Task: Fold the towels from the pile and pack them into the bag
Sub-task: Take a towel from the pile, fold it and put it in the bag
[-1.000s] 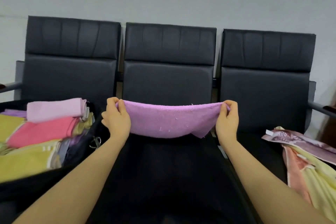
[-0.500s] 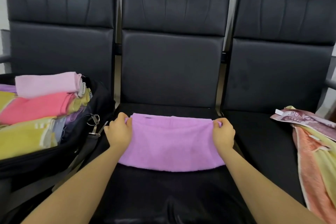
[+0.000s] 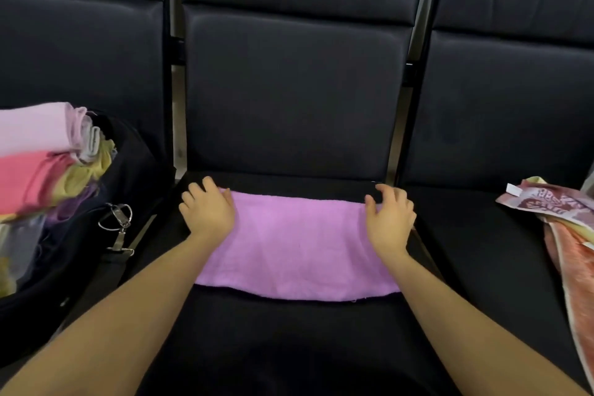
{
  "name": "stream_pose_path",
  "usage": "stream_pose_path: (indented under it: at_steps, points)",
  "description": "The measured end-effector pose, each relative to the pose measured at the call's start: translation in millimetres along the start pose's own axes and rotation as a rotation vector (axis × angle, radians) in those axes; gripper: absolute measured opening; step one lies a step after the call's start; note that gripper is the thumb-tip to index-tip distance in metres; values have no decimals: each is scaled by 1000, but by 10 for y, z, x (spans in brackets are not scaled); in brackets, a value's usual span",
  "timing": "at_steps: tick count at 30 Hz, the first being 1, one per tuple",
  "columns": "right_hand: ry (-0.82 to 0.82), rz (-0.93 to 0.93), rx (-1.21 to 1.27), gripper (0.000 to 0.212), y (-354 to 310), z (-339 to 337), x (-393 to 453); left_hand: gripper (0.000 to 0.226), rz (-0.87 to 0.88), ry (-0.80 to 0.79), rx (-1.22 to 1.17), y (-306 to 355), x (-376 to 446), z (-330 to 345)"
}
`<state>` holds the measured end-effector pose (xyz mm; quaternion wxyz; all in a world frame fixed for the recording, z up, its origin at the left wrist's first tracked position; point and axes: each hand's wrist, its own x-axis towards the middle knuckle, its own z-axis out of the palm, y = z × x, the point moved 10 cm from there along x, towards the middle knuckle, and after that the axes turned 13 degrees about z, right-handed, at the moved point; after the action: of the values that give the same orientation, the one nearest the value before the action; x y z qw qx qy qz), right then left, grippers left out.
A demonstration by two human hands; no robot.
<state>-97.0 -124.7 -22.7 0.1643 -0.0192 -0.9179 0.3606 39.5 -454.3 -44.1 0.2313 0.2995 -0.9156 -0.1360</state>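
A purple towel point(image 3: 295, 247) lies folded flat on the middle black seat point(image 3: 289, 331). My left hand point(image 3: 207, 209) rests on its far left corner with the fingers spread and relaxed. Over the far right corner my right hand point(image 3: 390, 215) lies with loosely bent fingers, gripping nothing. On the left seat a black bag point(image 3: 96, 251) stands open, filled with folded towels point(image 3: 35, 164) in pink, coral, yellow and purple. The pile of unfolded towels point(image 3: 569, 235) lies on the right seat, partly cut off by the frame edge.
Three black padded chairs stand in a row, with metal frame posts point(image 3: 175, 80) between the backrests. A metal clip and strap point(image 3: 117, 225) hang from the bag's near side. A white tag point(image 3: 514, 190) sticks out of the pile.
The purple towel came down from the air onto the middle seat. Both hands let go of its far corners and now lie open on it. The camera has tilted down and closer.
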Motion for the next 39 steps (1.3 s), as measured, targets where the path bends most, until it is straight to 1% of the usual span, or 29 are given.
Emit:
stream_pose_path:
  at_steps: [1, 2, 4, 6, 7, 9, 10, 11, 12, 14, 15, 16, 19, 22, 24, 26, 27, 28, 30, 31, 32, 33, 34, 35, 36, 38, 39]
  points:
    - [-6, -89, -42, 33, -79, 50, -85, 44, -12, -10, 41, -13, -94, 42]
    - [-48, -181, -66, 35, -161, 138, -187, 47, -6, -14, 76, -11, -196, 72]
    - [-199, -322, -158, 41, -268, 365, -432, 49, 29, -31, 141, -8, -376, 110]
    - [-345, -381, -344, 52, -196, 599, -662, 53, 51, -71, 192, -44, -504, 117]
    - [-393, -392, -442, 60, -115, 667, -766, 54, 62, -89, 214, -68, -548, 102]
    - [-439, -407, -563, 83, 32, 702, -933, 54, 97, -97, 247, -90, -628, 26]
    - [-452, -409, -594, 88, 89, 692, -998, 52, 120, -88, 252, -88, -673, -24]
    - [-466, -408, -617, 88, 130, 677, -1062, 51, 146, -76, 241, -73, -719, -71]
    - [-479, -405, -641, 83, 163, 665, -1119, 51, 167, -63, 197, -60, -764, -118]
    - [-503, -398, -678, 65, 189, 654, -1230, 48, 190, -37, 23, -46, -846, -249]
    - [-522, -395, -683, 59, 181, 658, -1293, 47, 204, -14, -56, -47, -874, -330]
    - [-547, -388, -681, 58, 168, 672, -1363, 46, 231, 24, -109, -37, -890, -439]
    - [-633, -377, -651, 57, 59, 774, -1582, 45, 348, 143, -157, 57, -928, -802]
    - [-721, -365, -525, 56, -107, 904, -1773, 40, 460, 200, -247, 265, -976, -1043]
    - [-784, -304, -301, 55, -211, 874, -1805, 38, 547, 207, -296, 470, -1028, -1082]
    - [-843, -150, 34, 49, -221, 713, -1708, 36, 621, 213, -312, 712, -1099, -1061]
    - [-844, -79, 146, 45, -178, 597, -1636, 36, 652, 216, -305, 837, -1136, -1013]
    - [-805, -34, 205, 41, -118, 461, -1542, 36, 681, 220, -300, 974, -1180, -961]
    - [-641, 25, 227, 35, 44, 178, -1308, 39, 678, 184, -337, 1241, -1263, -788]
    - [-555, 60, 234, 33, 120, 45, -1194, 41, 643, 115, -404, 1366, -1301, -669]
    - [-490, 98, 250, 33, 180, -68, -1114, 44, 609, 10, -501, 1488, -1348, -517]
    - [-444, 130, 274, 33, 215, -155, -1062, 48, 596, -108, -594, 1612, -1410, -372]
    - [-408, 150, 293, 33, 233, -216, -1029, 49, 607, -215, -633, 1714, -1474, -258]
    - [-374, 152, 299, 32, 226, -268, -1021, 48, 629, -285, -639, 1762, -1529, -192]
    - [-346, 131, 293, 32, 199, -308, -1035, 45, 630, -298, -666, 1732, -1552, -187]
    - [-331, 5, 236, 30, 63, -322, -1111, 40, 547, -271, -687, 1477, -1527, -207]
    - [-359, -85, 185, 29, -21, -271, -1182, 40, 507, -278, -604, 1289, -1522, -162]
